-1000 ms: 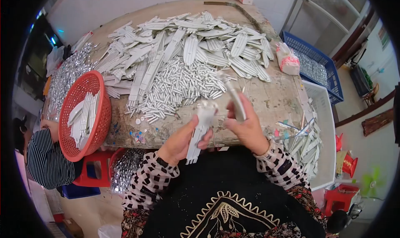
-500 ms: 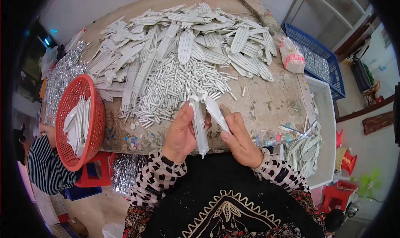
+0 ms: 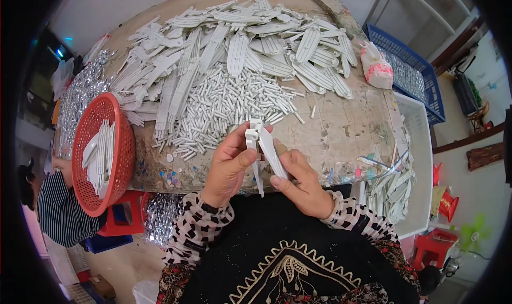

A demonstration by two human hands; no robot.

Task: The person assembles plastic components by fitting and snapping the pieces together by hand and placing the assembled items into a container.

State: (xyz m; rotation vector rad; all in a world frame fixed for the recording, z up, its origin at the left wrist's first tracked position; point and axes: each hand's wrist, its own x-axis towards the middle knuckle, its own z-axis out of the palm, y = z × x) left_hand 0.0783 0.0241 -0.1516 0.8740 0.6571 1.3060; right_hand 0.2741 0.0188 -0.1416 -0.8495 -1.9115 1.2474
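My left hand (image 3: 228,171) grips a narrow white plastic piece (image 3: 258,177) with a squared end on top, thumb pressed on its near side. In my right hand (image 3: 305,185), thumb and fingers pinch a broader white ribbed plastic blade (image 3: 273,156). The two pieces meet at their upper ends and spread apart downward in a V; whether they are joined there I cannot tell. Just beyond my hands lies a heap of small white pins (image 3: 229,99). Behind the pins, long white plastic blades (image 3: 237,53) are piled up.
A red basket (image 3: 124,160) with white pieces stands at the left, near a person in a striped sleeve (image 3: 61,208). Silvery pieces (image 3: 85,91) lie beyond it. At the right are a white crate (image 3: 421,187), a blue basket (image 3: 434,85) and a tissue pack (image 3: 377,69).
The piece in my left hand has turned, now showing a narrower edge and its squared end. My right hand has shifted slightly left and down, its blade closer to the left piece.
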